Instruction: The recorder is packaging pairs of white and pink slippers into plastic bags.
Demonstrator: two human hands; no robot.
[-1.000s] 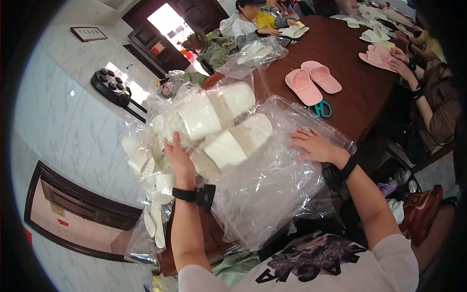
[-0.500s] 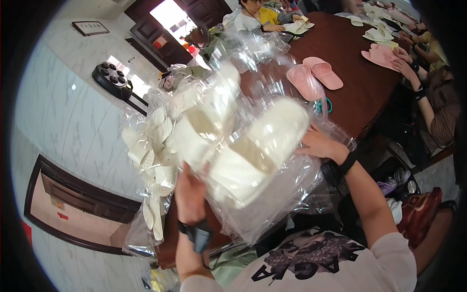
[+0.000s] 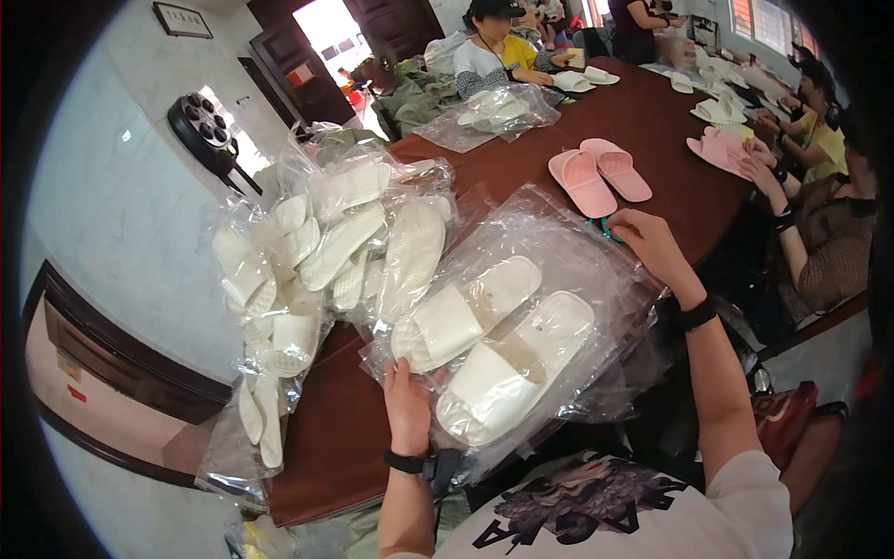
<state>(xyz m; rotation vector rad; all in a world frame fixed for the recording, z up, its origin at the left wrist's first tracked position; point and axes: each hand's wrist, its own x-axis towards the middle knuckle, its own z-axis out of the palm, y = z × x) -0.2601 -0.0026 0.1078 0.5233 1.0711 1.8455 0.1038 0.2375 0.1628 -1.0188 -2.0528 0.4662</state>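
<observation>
Worktop [image 3: 670, 140]: brown, bagged slippers [image 3: 345, 247] heaped along its left edge.
White slippers [image 3: 494, 380]: paired in a clear bag [image 3: 619, 303], near edge.
Left hand [image 3: 408, 407]: at the bag; whether its grip is clamped, I can't tell.
Right hand [image 3: 654, 247]: at teal scissors [image 3: 608, 228] beside pink slippers [image 3: 587, 184], grip likewise unclear to me.

A framed sign [image 3: 182, 20] hangs on the pale wall [image 3: 112, 186], left of a dark door [image 3: 283, 58].

Right hand [image 3: 646, 238]: grip partly obscured.
Teal handle [image 3: 607, 227] mostly hidden by the fingers, possibly pinched; contact unclear. Standing worker [image 3: 637, 34] cut off by upper edge; framed sign [image 3: 182, 20] illegible.
</observation>
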